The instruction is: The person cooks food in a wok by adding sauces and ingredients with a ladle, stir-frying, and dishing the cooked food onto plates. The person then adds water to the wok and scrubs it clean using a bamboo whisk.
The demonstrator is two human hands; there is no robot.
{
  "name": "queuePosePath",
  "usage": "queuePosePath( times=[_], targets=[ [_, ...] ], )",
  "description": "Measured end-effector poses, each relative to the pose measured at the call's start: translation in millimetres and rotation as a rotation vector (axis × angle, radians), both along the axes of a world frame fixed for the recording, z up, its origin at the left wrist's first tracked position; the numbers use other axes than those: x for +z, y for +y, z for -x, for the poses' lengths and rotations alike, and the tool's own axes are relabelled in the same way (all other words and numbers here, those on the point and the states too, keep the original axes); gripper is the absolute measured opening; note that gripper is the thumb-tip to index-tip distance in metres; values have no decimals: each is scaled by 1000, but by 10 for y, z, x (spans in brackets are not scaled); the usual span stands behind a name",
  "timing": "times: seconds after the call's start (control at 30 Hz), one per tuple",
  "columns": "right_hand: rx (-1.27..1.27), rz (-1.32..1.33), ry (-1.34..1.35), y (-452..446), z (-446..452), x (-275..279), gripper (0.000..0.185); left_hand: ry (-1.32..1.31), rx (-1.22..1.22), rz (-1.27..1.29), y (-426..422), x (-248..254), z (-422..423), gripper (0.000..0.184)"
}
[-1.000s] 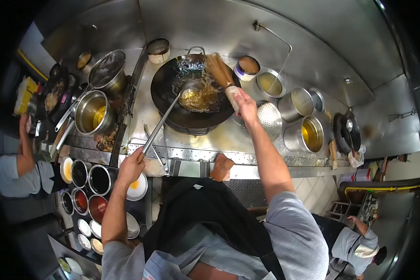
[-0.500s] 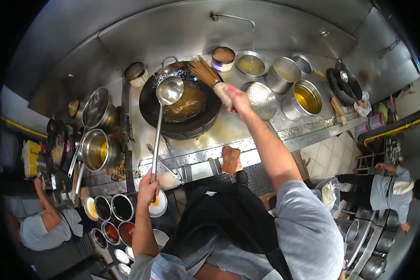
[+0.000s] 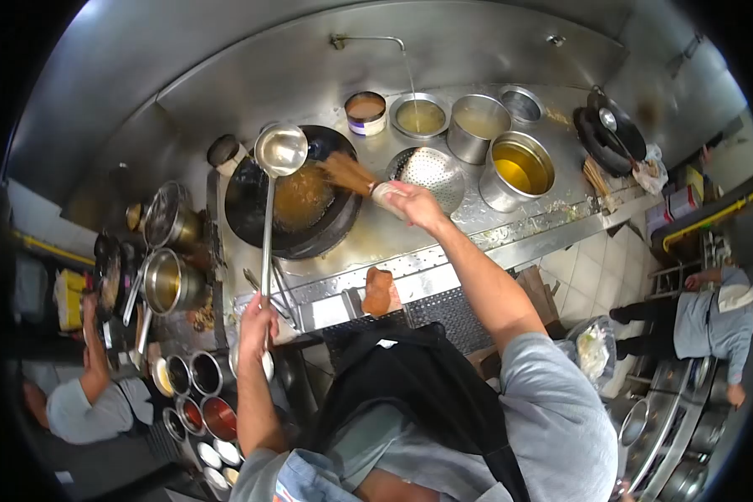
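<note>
My left hand [image 3: 258, 325] is closed around the long handle of a ladle [image 3: 282, 152], whose steel bowl hangs over the far edge of a black wok [image 3: 333, 233]. Brownish liquid [image 3: 301, 201] lies in the wok's bottom. Wrapped in my right hand [image 3: 418, 206] is the pale handle of a bamboo wok brush [image 3: 345, 173]. Its bristles, blurred by motion, reach over the right side of the wok toward the liquid. A perforated strainer [image 3: 431, 177] sits just behind my right hand.
A tap [image 3: 403, 43] runs into a metal bowl [image 3: 419, 115]. Pots, one with yellow liquid [image 3: 520, 167], stand to the right. Sauce containers [image 3: 219, 417] are at lower left. One co-worker [image 3: 92, 406] is at left, another [image 3: 707, 326] at right.
The brush has swung down from the wok's far right rim, its bristles now lower over the wok. The ladle bowl has moved toward the far rim. The whole view has shifted.
</note>
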State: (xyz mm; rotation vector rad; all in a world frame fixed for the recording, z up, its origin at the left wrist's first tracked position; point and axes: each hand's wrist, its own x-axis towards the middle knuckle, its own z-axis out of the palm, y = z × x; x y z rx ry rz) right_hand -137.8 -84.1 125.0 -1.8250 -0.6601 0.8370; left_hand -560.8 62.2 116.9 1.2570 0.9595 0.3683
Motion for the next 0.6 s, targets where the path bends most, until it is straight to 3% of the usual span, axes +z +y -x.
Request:
queuePosePath(
  times=[0.07,0.13,0.23,0.33,0.4,0.53,0.6],
  targets=[
    [-44,-81,-19,-155,-198,-99,52,103,-4,-100,7,12,-192,45],
    [-64,-85,15,-259,-294,27,51,233,43,-282,30,14,-378,48],
    [-42,-94,-4,-244,-355,156,50,372,114,-460,130,-76,-633,41],
    [11,-127,25,-4,-256,142,50,442,31,-466,326,-382,-690,25],
    [58,-190,35,273,-71,122,49,318,30,-103,287,-437,-627,17],
    [249,7,-95,978,303,33,55,-125,169,540,230,-240,-428,14],
    [436,125,-249,1368,372,-171,57,-220,178,623,281,-172,-361,15]
  ],
)
